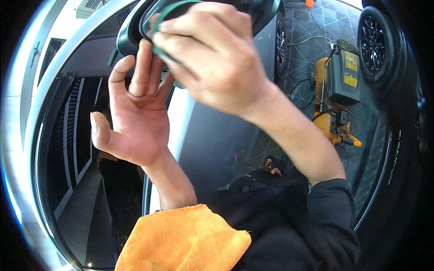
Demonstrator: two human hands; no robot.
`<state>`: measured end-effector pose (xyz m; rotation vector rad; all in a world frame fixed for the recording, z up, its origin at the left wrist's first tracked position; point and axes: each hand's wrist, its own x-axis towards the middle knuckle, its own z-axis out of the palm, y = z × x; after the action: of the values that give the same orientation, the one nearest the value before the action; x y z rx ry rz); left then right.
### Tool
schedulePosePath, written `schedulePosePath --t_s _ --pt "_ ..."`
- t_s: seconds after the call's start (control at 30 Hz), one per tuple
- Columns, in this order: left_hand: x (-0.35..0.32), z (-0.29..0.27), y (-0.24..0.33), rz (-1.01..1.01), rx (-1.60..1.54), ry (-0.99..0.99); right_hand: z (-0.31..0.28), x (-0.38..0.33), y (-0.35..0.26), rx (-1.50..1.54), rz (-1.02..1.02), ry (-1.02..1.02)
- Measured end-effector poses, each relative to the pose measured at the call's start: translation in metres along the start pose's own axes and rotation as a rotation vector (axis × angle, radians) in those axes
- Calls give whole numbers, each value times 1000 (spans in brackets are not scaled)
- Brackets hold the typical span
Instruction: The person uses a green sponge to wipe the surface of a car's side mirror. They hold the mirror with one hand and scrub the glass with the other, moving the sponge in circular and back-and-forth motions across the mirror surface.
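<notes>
Green tape (168,10) is pinched between the fingertips of the right hand (212,58) at the far top of the scene, against a car's side mirror (135,27). Just left, the left hand (135,113) is held open, its fingers touching the mirror housing. An orange cloth (185,241) is draped over the left forearm, near

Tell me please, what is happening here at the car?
A person stands close against a car and works at its side mirror with both bare hands. The right hand pinches a thin green strip at the mirror's edge. The left hand is open, palm toward the camera, its fingertips up at the mirror. An orange cloth lies over the left forearm. A yellow machine stands on the tiled floor to the right.
</notes>
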<state>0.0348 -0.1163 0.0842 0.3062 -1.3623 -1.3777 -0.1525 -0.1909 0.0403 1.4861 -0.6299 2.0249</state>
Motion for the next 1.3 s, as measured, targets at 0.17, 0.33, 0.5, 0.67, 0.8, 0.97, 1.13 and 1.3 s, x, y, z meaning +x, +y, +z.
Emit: schedulePosePath --t_s 0.17,0.33,0.5,0.67,0.8,0.97,1.13,1.3 --pt "0 -2 0 15 17 -38 14 6 15 -270 5 180" --pt "-2 2 -1 7 32 38 5 13 -14 -123 77 101" --pt "-4 7 -3 24 7 117 3 12 -16 -185 432 -253" --pt "-2 8 -3 13 11 82 13 9 -19 -116 140 168" --pt "-2 7 -2 16 -37 62 6 9 -13 -224 238 -22" --pt "-1 7 -2 15 10 73 8 2 -6 -99 209 2" --pt "-3 7 -2 7 -21 92 -11 17 -12 -139 212 -250" --pt "0 3 -2 9 -30 -28 -8 11 -8 -167 293 -120"
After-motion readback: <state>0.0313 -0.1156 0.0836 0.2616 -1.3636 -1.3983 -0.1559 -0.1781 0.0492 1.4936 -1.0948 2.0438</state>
